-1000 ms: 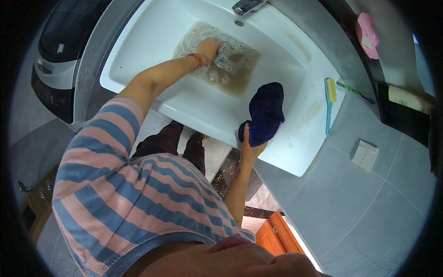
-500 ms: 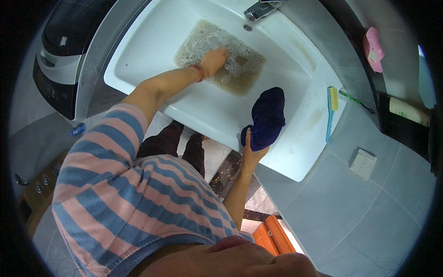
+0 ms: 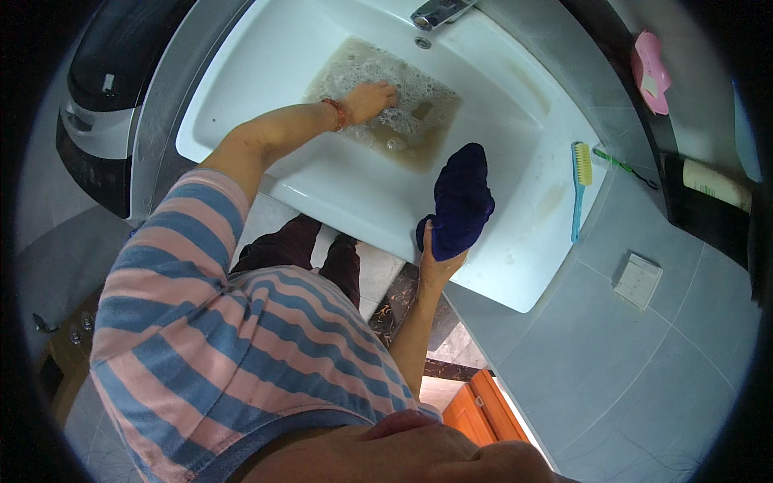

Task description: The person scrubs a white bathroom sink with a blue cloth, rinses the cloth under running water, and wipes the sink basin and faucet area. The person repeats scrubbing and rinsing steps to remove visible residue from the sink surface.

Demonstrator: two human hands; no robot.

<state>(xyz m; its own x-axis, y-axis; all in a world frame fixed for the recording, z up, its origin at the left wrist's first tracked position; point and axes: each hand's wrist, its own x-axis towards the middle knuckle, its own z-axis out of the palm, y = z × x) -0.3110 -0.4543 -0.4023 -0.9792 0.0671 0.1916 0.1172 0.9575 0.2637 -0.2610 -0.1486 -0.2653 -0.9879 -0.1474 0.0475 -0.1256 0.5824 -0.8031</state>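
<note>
In the white sink [image 3: 233, 97], my left hand [image 3: 370, 101] is at the foamy, brownish water [image 3: 427, 145]. Its fingers are curled together, and whatever may be inside them is hidden. A beaded reddish bracelet [image 3: 334, 114] circles that wrist. Over the sink's near right part, my right hand [image 3: 441, 264] grips a dark blue soft cloth piece [image 3: 463, 201] by its lower end. The piece is long and rounded, somewhat like a slipper; its exact kind is unclear. It hangs apart from the water.
A chrome faucet [image 3: 441, 12] stands at the far rim. On the right lie a blue brush with yellow bristles [image 3: 581, 189] and a green toothbrush [image 3: 620, 166]. Beyond are a pink dish [image 3: 651, 72], a pale tube [image 3: 713, 183] and a white wall plate [image 3: 638, 280]. A black-and-white appliance [image 3: 101, 121] is left.
My left hand has shifted slightly left, with more of its fingers showing above the foam. The dark blue cloth piece stays in my right hand, nearly unmoved. The whole view has shifted a little.
</note>
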